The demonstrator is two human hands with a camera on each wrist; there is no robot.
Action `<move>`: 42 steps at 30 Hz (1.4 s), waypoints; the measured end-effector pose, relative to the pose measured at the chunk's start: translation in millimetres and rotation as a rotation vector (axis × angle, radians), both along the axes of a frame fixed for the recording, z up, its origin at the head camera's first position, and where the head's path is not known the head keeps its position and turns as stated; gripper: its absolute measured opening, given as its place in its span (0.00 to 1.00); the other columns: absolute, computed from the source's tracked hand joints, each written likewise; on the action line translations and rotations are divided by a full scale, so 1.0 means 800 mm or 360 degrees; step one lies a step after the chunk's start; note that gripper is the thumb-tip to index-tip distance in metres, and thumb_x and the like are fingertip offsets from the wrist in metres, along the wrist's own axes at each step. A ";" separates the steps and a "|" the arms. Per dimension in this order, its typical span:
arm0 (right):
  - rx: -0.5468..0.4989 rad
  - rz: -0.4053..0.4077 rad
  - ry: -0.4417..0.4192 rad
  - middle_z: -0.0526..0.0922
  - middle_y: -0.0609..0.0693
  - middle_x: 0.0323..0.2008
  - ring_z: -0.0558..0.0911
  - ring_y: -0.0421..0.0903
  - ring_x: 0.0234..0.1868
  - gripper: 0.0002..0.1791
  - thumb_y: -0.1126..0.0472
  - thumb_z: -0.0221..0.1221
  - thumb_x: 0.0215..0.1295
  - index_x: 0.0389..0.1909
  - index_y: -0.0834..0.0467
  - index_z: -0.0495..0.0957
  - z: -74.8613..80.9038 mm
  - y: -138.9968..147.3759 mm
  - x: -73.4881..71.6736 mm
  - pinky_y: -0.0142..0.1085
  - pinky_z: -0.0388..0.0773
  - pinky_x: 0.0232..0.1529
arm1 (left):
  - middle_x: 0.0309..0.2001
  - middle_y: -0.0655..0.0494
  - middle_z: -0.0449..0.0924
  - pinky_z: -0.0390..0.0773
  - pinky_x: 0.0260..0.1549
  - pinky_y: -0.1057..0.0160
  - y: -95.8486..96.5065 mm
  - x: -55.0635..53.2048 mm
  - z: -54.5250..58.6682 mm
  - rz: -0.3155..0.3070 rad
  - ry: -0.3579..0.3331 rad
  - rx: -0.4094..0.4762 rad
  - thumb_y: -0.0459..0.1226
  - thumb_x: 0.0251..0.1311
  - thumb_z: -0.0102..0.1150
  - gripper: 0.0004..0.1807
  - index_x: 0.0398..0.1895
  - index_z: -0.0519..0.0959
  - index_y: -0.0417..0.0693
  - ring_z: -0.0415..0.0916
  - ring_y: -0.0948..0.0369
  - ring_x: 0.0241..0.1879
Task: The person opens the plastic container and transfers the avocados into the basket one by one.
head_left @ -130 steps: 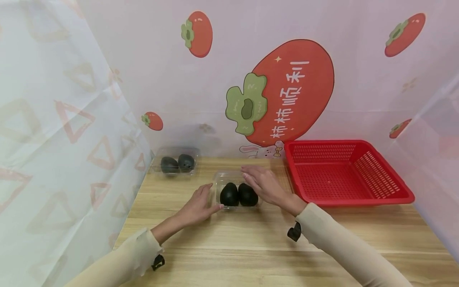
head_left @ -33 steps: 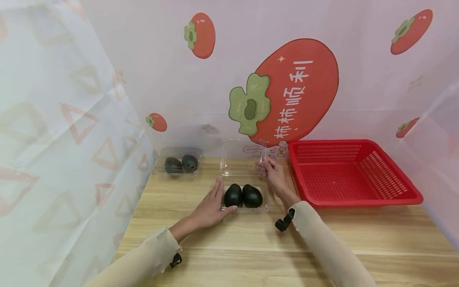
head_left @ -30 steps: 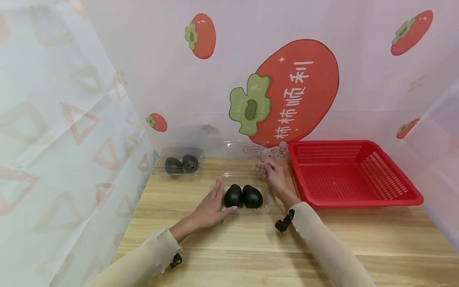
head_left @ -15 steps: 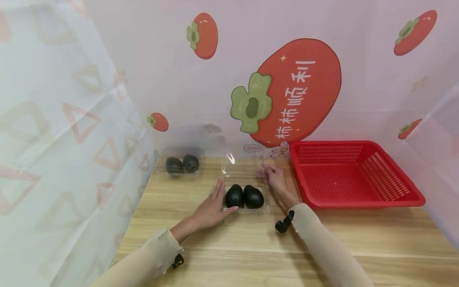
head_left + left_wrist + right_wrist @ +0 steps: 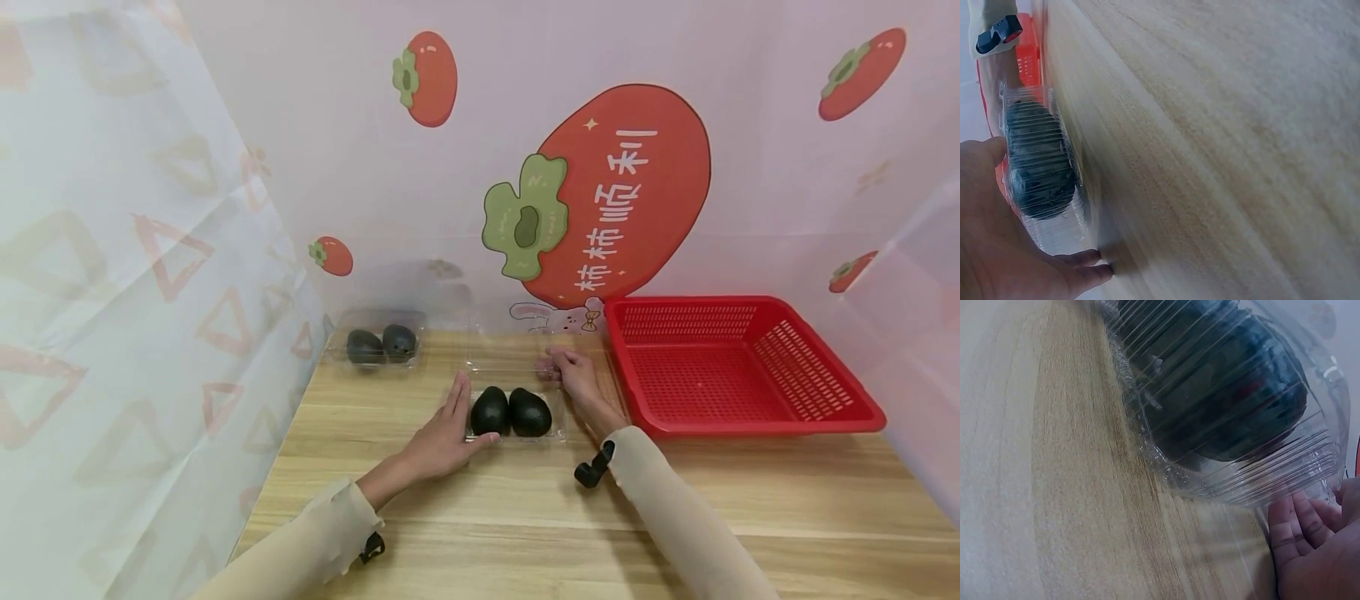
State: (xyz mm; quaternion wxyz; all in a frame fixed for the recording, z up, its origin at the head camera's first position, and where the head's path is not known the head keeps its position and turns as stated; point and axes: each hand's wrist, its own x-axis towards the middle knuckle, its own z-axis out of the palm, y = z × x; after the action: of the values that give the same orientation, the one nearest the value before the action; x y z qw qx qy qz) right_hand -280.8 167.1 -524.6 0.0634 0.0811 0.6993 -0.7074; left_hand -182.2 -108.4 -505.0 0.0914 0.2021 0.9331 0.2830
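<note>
So, a clear plastic container sat out from the back edge of the wooden table, with 2 dark egg-shaped fruits side by side inside. Its see-through lid was open toward the back edge, though the exact tilt was tough to read. Left hand was spread, fingers pretty straight along the container's left side, thumb by its front edge. Right hand had its fingers curled, pinching the lid's right side. A similar tub holding 2 more sat at the back left corner, and a red basket was over by the back right.
</note>
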 end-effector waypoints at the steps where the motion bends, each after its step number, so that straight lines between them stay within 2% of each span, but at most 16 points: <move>1: -0.0004 -0.0006 -0.0004 0.87 0.65 0.56 0.89 0.40 0.40 0.24 0.57 0.46 0.87 0.71 0.67 0.74 -0.001 0.000 0.000 0.29 0.84 0.44 | 0.87 0.45 0.25 0.71 0.67 0.35 0.000 0.000 0.000 0.0004 -0.0007 0.0002 0.66 0.74 0.53 0.59 0.87 0.33 0.42 0.46 0.39 0.82; 7: -0.0023 -0.0052 -0.0038 0.91 0.60 0.49 0.90 0.40 0.37 0.23 0.57 0.51 0.85 0.67 0.69 0.77 -0.003 0.001 0.000 0.31 0.86 0.42 | 0.87 0.46 0.25 0.72 0.66 0.36 0.001 0.000 -0.004 0.0000 -0.0013 0.0029 0.66 0.74 0.52 0.59 0.87 0.32 0.44 0.45 0.40 0.83; 14: 0.0035 -0.0027 -0.0070 0.90 0.60 0.51 0.92 0.40 0.41 0.22 0.58 0.52 0.85 0.66 0.70 0.78 -0.003 0.003 -0.004 0.40 0.82 0.56 | 0.87 0.45 0.25 0.67 0.71 0.36 0.001 -0.001 -0.003 -0.0006 0.0006 0.0055 0.65 0.74 0.53 0.59 0.87 0.32 0.42 0.45 0.41 0.83; 19: 0.0066 -0.0027 -0.0094 0.88 0.63 0.54 0.92 0.41 0.42 0.23 0.57 0.53 0.85 0.67 0.70 0.77 -0.001 0.003 -0.006 0.42 0.81 0.59 | 0.87 0.44 0.25 0.62 0.74 0.37 0.001 -0.003 0.000 -0.0008 -0.0002 0.0044 0.65 0.74 0.53 0.59 0.87 0.31 0.43 0.42 0.42 0.83; 25: 0.0086 -0.0034 -0.0100 0.86 0.65 0.56 0.92 0.43 0.43 0.23 0.57 0.52 0.85 0.68 0.69 0.77 -0.003 0.003 -0.003 0.42 0.81 0.58 | 0.86 0.43 0.25 0.58 0.76 0.38 0.001 -0.004 -0.001 -0.0017 -0.0014 0.0049 0.65 0.74 0.53 0.59 0.87 0.32 0.42 0.40 0.44 0.84; 32: 0.0109 -0.0019 -0.0068 0.87 0.64 0.56 0.92 0.47 0.47 0.24 0.56 0.51 0.85 0.68 0.69 0.76 -0.007 0.002 -0.002 0.41 0.82 0.57 | 0.87 0.44 0.25 0.59 0.76 0.38 0.001 -0.002 0.000 -0.0015 -0.0016 0.0041 0.65 0.74 0.54 0.60 0.87 0.32 0.42 0.39 0.45 0.84; 42: 0.0006 -0.0041 -0.0115 0.90 0.62 0.50 0.92 0.41 0.39 0.22 0.58 0.52 0.85 0.65 0.72 0.77 0.002 0.001 -0.004 0.36 0.86 0.48 | 0.87 0.44 0.25 0.59 0.76 0.38 0.002 -0.002 0.000 -0.0008 -0.0019 0.0045 0.64 0.73 0.55 0.60 0.87 0.33 0.42 0.40 0.45 0.84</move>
State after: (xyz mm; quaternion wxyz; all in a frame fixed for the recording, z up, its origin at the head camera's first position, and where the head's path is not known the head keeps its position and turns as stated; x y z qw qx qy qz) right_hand -284.1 167.9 -522.8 0.0793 0.1158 0.6967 -0.7035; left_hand -183.9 -106.9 -504.7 0.0947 0.2039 0.9280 0.2971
